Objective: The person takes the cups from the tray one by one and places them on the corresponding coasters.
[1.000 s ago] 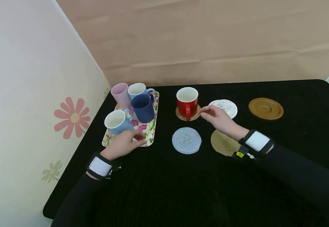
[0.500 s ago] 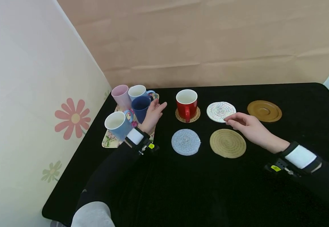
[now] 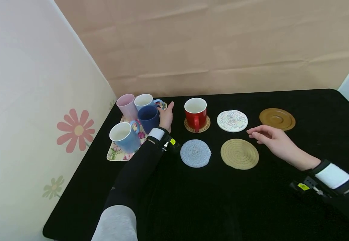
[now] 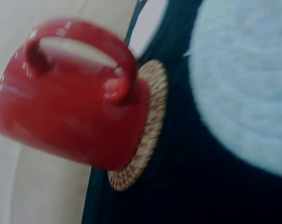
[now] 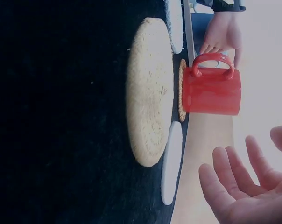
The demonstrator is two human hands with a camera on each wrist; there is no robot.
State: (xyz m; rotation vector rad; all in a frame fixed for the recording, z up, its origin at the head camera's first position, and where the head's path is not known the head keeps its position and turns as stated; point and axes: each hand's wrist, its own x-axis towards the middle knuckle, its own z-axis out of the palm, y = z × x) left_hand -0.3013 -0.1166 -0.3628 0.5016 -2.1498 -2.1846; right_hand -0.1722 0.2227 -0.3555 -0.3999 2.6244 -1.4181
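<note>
On the floral tray at ten o'clock, our left hand touches the dark blue ceramic mug with straight fingers (whether it grips, we cannot tell). Toward three o'clock stands a red mug on its woven coaster. Our right hand hovers, relaxed and spread, beside the tan braided coaster.

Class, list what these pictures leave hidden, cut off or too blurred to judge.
1. Head view: the left hand lies against the dark blue mug; its fingertips and any grip are hidden.
2. Head view: the floral tray is mostly covered by mugs.
3. Left wrist view: the red mug is motion-blurred and the grey-blue coaster is cut off.
</note>
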